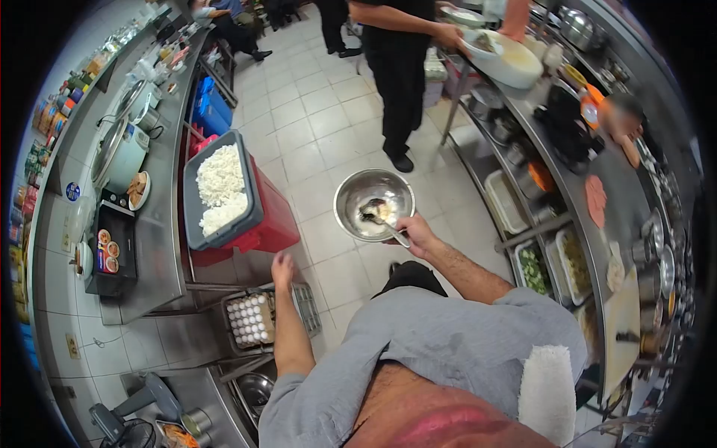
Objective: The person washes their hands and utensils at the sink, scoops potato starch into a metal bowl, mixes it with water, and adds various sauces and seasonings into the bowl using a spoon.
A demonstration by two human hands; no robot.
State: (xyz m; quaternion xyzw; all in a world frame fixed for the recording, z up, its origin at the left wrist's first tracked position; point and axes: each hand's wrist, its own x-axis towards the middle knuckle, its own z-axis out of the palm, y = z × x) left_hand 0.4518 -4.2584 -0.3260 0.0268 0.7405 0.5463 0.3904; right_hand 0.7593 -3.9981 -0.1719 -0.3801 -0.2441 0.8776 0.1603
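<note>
My right hand point(418, 236) grips the rim of a round metal mixing bowl point(348, 196), held out in front of me over the floor. A spoon point(391, 228) rests in the bowl with its handle against my right hand. Some white and dark food lies at the bowl's bottom. My left hand point(282, 267) is held low, beside the red bin point(275, 222) and above a crate of eggs point(251, 319). It looks smeared, so its fingers cannot be made out. On the red bin sits a grey tub point(196, 240) with white rice point(221, 183) in it.
To the left runs a steel counter point(155, 261) with a black microwave point(116, 254) and a rice cooker point(123, 160). At the right, a steel worktable point(564, 179) has food trays on its shelf. A co-worker point(407, 75) stands ahead, holding a white bowl point(478, 46).
</note>
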